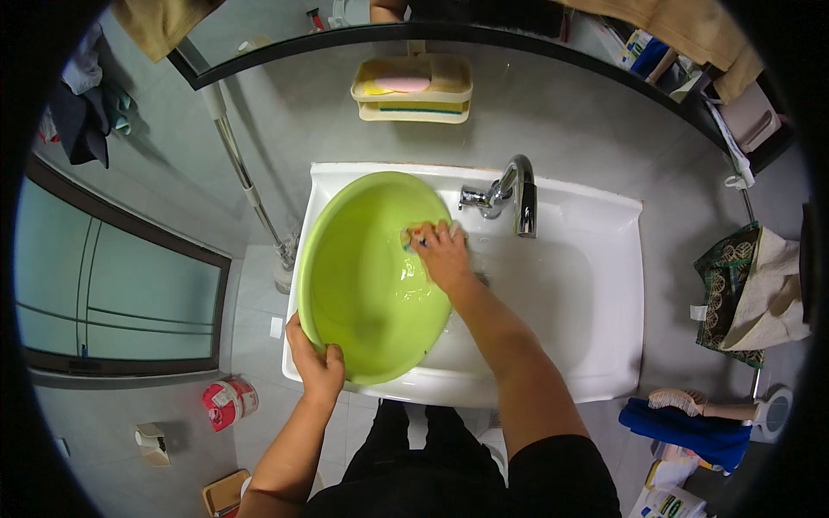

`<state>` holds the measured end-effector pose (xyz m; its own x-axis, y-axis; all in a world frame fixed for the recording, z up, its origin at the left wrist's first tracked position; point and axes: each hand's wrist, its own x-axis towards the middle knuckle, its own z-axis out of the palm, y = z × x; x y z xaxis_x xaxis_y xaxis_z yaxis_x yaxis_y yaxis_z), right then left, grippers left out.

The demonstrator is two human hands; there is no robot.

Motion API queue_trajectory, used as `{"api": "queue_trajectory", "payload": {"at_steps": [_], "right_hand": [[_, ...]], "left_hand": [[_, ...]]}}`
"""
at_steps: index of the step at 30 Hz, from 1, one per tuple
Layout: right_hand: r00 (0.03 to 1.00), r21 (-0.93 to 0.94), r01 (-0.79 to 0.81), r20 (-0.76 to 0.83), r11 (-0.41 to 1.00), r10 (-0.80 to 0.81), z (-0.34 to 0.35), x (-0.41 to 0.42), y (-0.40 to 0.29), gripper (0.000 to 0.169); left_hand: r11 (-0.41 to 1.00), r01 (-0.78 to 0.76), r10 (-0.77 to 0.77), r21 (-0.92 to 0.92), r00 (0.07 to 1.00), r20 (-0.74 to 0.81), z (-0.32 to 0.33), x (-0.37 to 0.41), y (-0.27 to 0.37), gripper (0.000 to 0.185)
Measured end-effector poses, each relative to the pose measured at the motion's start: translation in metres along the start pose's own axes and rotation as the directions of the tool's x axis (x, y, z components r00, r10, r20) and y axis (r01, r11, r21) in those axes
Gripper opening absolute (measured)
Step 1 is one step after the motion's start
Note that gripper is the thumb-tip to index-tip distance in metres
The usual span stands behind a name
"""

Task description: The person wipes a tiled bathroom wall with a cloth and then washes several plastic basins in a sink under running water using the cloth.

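Note:
A lime-green plastic basin (363,278) rests tilted in the left half of a white ceramic washbasin (609,311). My left hand (317,362) grips its rim at the lower left, thumb on the inner side. Inside the basin's right wall, my right hand (443,256) presses a multicoloured cloth or sponge (414,237); the fingers cover much of it. Wet highlights shine on the green plastic just below that hand. Close to the right of the basin rises a chrome faucet (524,201), and no stream of water shows under its spout. The drain is partly hidden by my right wrist.
A cream soap holder (414,97) with a pink soap bar hangs on the wall behind the sink, under a black-framed mirror (453,32). A mop pole (239,155) leans at left. Towels (764,291) hang at right. A red-and-white container (230,401) stands at lower left.

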<state>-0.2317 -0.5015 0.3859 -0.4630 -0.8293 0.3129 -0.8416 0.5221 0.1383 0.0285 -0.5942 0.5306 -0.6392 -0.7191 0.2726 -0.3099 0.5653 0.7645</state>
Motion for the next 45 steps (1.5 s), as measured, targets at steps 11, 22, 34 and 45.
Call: {"api": "queue_trajectory", "payload": {"at_steps": [11,22,34,45], "right_hand": [[0.846,0.455,-0.425,0.508,0.783,0.164,-0.051,-0.1,-0.108,0.033],[0.97,0.245,-0.156,-0.144,0.957,0.194,0.023,-0.037,0.024,0.037],[0.694,0.654,-0.709,0.582,0.264,0.424,-0.017,-0.14,-0.069,0.047],[0.871,0.287,-0.481,0.264,0.829,0.414,-0.005,-0.06,-0.021,0.031]], "left_hand": [[0.999,-0.04,0.041,0.008,0.998,-0.045,0.007,0.005,0.013,0.051],[0.999,-0.045,0.045,0.017,0.999,0.016,0.002,0.004,0.004,0.054],[0.999,-0.035,0.035,-0.022,0.999,-0.015,0.002,0.005,-0.003,0.053],[1.0,-0.02,0.02,0.01,1.0,0.008,0.001,-0.013,-0.009,0.057]]}}
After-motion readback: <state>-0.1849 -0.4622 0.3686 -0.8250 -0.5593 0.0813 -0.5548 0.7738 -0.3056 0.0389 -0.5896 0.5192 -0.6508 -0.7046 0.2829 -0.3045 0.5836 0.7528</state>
